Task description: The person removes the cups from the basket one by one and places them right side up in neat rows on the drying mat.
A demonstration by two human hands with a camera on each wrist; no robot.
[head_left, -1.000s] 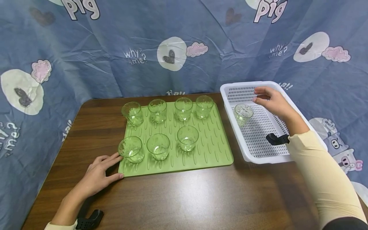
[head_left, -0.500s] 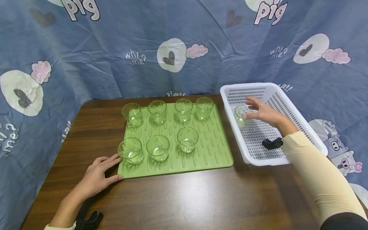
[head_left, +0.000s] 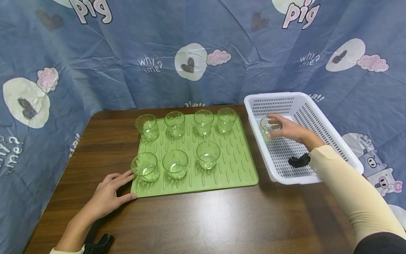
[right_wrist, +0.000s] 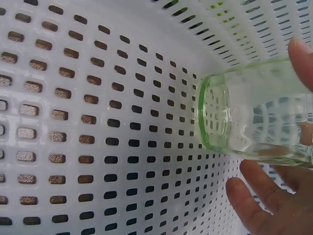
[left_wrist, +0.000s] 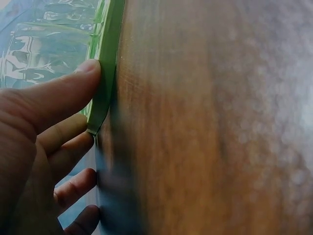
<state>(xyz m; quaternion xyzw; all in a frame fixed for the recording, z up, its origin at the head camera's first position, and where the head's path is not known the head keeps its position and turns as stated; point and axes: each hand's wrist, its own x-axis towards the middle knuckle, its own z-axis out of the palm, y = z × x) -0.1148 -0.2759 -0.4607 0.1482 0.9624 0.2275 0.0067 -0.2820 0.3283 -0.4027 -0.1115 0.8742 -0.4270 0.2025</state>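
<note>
My right hand (head_left: 290,129) is inside the white basket (head_left: 339,141), around a clear glass tumbler (head_left: 265,127) that stands on the basket floor. Thumb and fingers lie on opposite sides of its rim; in the right wrist view the tumbler (right_wrist: 244,110) has the thumb (right_wrist: 302,61) against it and some fingers below. My left hand (head_left: 109,195) rests at the near left corner of the green mat (head_left: 234,169), fingers extended, thumb (left_wrist: 73,90) touching the mat's edge. Nearest to it is a glass (head_left: 146,167) on the mat.
Several more clear glasses stand upright on the mat in two rows, among them a near-row glass (head_left: 207,156) and a far-row glass (head_left: 226,120). Mat and basket are on a brown wooden table (head_left: 203,218). A blue printed curtain (head_left: 120,53) hangs behind.
My right hand has moved left and down within the basket, from above its middle to around the tumbler. My left hand has stayed at the mat's corner.
</note>
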